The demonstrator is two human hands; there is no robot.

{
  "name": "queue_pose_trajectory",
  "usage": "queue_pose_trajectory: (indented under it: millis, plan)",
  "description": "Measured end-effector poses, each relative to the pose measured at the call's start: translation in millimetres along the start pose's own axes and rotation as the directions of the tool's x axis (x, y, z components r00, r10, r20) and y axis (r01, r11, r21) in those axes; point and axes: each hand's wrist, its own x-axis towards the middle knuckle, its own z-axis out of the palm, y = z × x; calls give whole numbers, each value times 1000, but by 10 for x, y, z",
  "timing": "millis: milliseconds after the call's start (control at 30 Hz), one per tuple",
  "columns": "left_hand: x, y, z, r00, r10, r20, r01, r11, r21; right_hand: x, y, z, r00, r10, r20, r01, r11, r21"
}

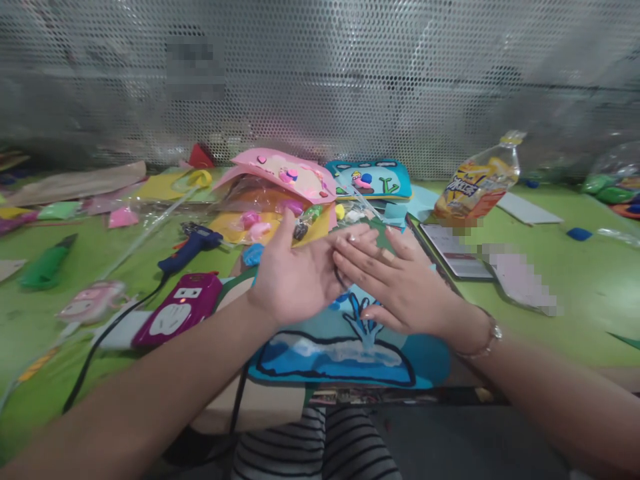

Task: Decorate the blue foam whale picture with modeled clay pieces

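My left hand (300,283) is turned palm up with its thumb raised and its fingers stretched out. Across its fingers lies my right hand (405,287), palm down, fingers extended and slightly spread. A thin dark strand shows by the left fingers; whether anything else is between the palms is hidden. Both hands are above a blue foam sheet picture (340,363), which has a black-outlined pool of blue and white and a blue splash shape. Small wrapped lumps of coloured clay (259,231) lie just beyond my left hand.
Left are a blue glue gun (193,250), a purple power strip (183,310) and a green cutter (49,263), with a black cord. A pink decorated sheet (285,175) and a teal one (373,180) lie behind. Right are a phone (455,250) and a snack bag (477,183).
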Motion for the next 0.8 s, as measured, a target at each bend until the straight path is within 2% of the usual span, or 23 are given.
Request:
queue_pose_trajectory:
  millis: [67,200,367,467,633,700,800]
  plan:
    - [7,-1,-29,998,-67,22,67,997,-28,-9,14,4,1000,4,9,-4,1000,-2]
    - [9,-5,-46,1000,6,18,-5,999,-34,-21,39,8,1000,7,9,-7,1000,-26]
    - [5,-22,-56,998,-65,25,67,995,-80,-16,37,8,1000,3,14,-2,1000,-31]
    - [13,-15,-52,999,-45,30,47,996,-76,-10,39,0,1000,17,14,-17,1000,-3]
    - [36,-27,-38,999,-35,25,36,997,-65,-18,78,-26,998,58,-27,-51,971,232]
    - [46,-40,-51,998,-42,40,45,996,-83,-22,107,-25,988,125,-94,-85,935,344]
    - [62,-59,-83,997,-50,62,56,994,-98,-12,157,-4,945,261,-197,-148,878,455]
